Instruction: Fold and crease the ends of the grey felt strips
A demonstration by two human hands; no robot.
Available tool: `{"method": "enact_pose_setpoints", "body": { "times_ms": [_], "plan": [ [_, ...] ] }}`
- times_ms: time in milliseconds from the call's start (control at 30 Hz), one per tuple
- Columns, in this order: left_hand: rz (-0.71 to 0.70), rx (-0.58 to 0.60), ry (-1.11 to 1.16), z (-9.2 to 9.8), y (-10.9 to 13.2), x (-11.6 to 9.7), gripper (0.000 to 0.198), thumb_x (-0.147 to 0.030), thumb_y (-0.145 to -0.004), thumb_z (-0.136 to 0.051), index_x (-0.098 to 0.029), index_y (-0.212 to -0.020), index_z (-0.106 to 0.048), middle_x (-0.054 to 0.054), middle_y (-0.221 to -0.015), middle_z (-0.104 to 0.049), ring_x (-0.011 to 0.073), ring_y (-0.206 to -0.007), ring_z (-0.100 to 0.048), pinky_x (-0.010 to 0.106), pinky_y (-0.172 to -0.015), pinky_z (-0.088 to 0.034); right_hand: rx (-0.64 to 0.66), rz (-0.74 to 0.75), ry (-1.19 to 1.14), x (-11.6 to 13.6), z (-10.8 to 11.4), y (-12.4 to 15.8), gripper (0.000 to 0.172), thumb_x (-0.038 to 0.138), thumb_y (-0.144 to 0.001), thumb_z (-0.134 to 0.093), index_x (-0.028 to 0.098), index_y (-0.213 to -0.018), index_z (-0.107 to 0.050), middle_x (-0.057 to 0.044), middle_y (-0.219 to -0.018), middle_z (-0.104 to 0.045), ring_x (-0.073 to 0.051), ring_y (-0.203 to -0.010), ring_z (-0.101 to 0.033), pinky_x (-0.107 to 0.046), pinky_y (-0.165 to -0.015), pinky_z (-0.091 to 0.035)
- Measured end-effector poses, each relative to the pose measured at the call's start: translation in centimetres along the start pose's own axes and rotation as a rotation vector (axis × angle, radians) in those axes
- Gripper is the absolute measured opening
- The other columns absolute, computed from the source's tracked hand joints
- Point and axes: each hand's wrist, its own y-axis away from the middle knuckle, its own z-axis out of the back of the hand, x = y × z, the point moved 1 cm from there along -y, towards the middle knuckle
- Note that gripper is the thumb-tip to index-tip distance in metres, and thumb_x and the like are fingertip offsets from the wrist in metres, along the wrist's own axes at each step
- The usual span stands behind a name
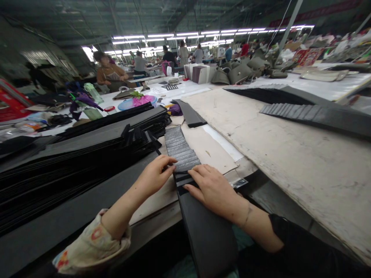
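A fanned stack of dark grey strips (182,150) lies in front of me, its stepped ends overlapping like shingles. Long dark panels of the stack run down toward my lap. My left hand (158,173) is at the left edge, thumb and forefinger pinched together at the strips. Across the near end of the fan lies my right hand (216,193), its bent fingers and thumb gripping strips there. Black bands show between the two hands. What lies beneath my right palm is hidden.
Tall piles of black and grey panels (87,154) fill the left side. A large beige board (290,154) covers the right, with more fanned strips (307,114) on it. Beyond are a pink bundle (142,100), a bottle (93,92), grey bags (240,71) and several people.
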Motion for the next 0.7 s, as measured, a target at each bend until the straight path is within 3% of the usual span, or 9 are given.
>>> {"method": "enact_pose_setpoints", "body": {
  "times_ms": [100,300,433,600,700],
  "plan": [
    [-0.087,0.105,0.007,0.1,0.4,-0.5,0.020,-0.024,-0.080,-0.049,-0.018,-0.096,-0.059,0.003,-0.092,-0.057,0.0146,-0.087,-0.054,0.026,-0.079,-0.044,0.017,0.015,-0.023,-0.3,0.3,-0.4,0.031,0.038,-0.084,-0.047,0.014,-0.103,-0.053,-0.009,-0.095,-0.054,-0.021,-0.095,-0.048,-0.037,-0.085,-0.040],
    [-0.205,0.156,-0.250,-0.2,1.9,-1.8,0.024,-0.015,-0.083,-0.041,-0.017,-0.098,-0.060,0.006,-0.091,-0.058,0.0168,-0.088,-0.051,0.030,-0.081,-0.043,0.085,0.081,-0.036,-0.5,0.2,-1.2,0.026,0.034,-0.084,-0.047,0.014,-0.098,-0.056,-0.007,-0.090,-0.054,-0.021,-0.092,-0.047,-0.035,-0.083,-0.039],
    [-0.178,0.208,-0.387,-0.7,2.8,-2.3,0.033,-0.008,-0.080,-0.038,-0.016,-0.107,-0.055,0.007,-0.093,-0.056,0.0189,-0.087,-0.050,0.034,-0.079,-0.043,0.098,0.115,0.013,-0.1,-0.1,-1.5,0.025,0.030,-0.087,-0.041,0.013,-0.089,-0.058,-0.008,-0.085,-0.054,-0.021,-0.087,-0.048,-0.036,-0.082,-0.038],
    [-0.124,0.202,-0.159,-0.6,2.9,-1.2,0.033,-0.012,-0.083,-0.035,-0.020,-0.108,-0.055,0.004,-0.091,-0.055,0.0153,-0.087,-0.053,0.028,-0.079,-0.044,0.113,0.119,0.066,0.2,-0.1,-1.7,0.025,0.027,-0.087,-0.039,0.012,-0.086,-0.059,-0.008,-0.082,-0.054,-0.021,-0.083,-0.049,-0.036,-0.079,-0.039],
    [-0.061,0.136,0.028,-0.3,2.5,0.2,0.029,-0.018,-0.084,-0.037,-0.019,-0.104,-0.058,0.003,-0.093,-0.056,0.0130,-0.088,-0.054,0.024,-0.080,-0.044,0.079,0.096,0.035,0.2,-0.1,-1.4,0.026,0.030,-0.088,-0.039,0.013,-0.087,-0.059,-0.008,-0.083,-0.055,-0.020,-0.086,-0.049,-0.036,-0.080,-0.040]
  ]
}}
